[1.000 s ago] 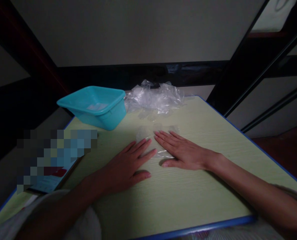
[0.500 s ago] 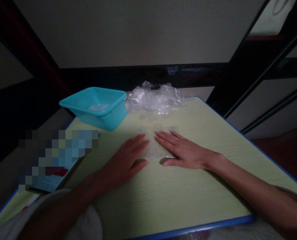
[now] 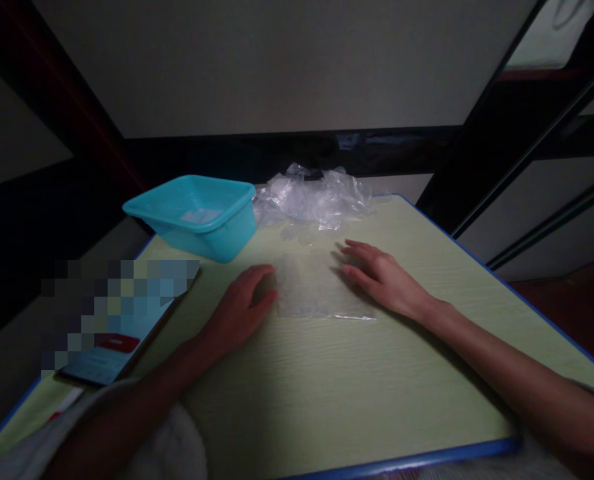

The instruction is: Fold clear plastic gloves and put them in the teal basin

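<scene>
A thin clear plastic bag [image 3: 311,287] lies flat on the pale yellow-green table [image 3: 337,393], its near edge catching the light. My left hand [image 3: 241,303] is at the bag's left edge, with thumb and fingers apart and nothing held. My right hand [image 3: 384,277] hovers by the right side of the bag, fingers spread and holding nothing. Behind the bag, a heap of crumpled clear plastic [image 3: 317,197] sits at the table's far edge.
A turquoise basket [image 3: 227,237] stands at the far left with something pale inside. Nearer on the left lies a tablet or phone [image 3: 147,317], partly blurred out. A wall rises behind the table.
Both hands have moved apart, off the flat bag: the left one leftward, the right one to the right and upward. More of the bag now shows.
</scene>
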The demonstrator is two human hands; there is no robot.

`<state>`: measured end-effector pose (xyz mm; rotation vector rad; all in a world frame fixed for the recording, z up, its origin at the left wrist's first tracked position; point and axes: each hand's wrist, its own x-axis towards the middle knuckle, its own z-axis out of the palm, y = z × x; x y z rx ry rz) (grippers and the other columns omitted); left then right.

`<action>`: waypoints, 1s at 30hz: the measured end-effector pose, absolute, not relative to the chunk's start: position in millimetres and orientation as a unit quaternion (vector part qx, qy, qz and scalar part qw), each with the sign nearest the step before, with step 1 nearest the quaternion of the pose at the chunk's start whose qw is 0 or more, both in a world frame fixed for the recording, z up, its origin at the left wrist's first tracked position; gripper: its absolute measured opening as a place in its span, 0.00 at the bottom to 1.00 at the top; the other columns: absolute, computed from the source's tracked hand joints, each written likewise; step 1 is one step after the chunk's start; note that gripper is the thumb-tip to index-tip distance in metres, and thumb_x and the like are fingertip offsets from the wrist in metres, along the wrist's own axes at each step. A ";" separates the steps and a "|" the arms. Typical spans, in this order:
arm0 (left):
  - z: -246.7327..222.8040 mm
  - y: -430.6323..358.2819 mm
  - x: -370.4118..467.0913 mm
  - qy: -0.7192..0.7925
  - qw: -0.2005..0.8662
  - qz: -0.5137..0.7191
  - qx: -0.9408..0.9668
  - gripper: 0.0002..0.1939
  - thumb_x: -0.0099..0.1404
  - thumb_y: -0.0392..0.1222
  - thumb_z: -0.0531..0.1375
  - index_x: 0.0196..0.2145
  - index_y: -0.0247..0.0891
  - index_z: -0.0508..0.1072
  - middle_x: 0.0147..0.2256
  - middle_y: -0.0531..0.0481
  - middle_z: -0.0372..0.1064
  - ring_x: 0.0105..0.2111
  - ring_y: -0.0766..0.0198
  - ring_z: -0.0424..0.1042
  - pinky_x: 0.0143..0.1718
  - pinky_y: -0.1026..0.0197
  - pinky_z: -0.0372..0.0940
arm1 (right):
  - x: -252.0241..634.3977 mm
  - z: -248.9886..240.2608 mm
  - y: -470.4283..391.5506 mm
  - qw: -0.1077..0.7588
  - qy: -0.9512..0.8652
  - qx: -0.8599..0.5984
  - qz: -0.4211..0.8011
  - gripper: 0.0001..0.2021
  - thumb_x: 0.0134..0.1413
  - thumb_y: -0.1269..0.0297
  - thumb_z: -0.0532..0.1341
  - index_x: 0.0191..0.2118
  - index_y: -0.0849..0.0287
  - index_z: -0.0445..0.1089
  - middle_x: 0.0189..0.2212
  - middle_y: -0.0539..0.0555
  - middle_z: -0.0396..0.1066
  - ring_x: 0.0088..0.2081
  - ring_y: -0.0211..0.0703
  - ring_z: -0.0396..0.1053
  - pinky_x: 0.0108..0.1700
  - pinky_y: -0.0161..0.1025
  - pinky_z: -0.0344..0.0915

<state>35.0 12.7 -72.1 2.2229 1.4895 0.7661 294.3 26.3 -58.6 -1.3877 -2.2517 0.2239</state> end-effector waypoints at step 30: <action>-86.6 50.7 44.9 0.580 0.135 0.350 0.723 0.07 0.54 0.33 0.56 0.33 0.38 0.68 0.36 0.48 0.66 0.42 0.57 0.66 0.48 0.53 0.60 | 285.7 -63.8 41.1 0.467 -0.596 -0.448 0.476 0.11 0.51 0.56 0.56 0.31 0.55 0.53 0.40 0.57 0.70 0.36 0.42 0.71 0.42 0.46 0.67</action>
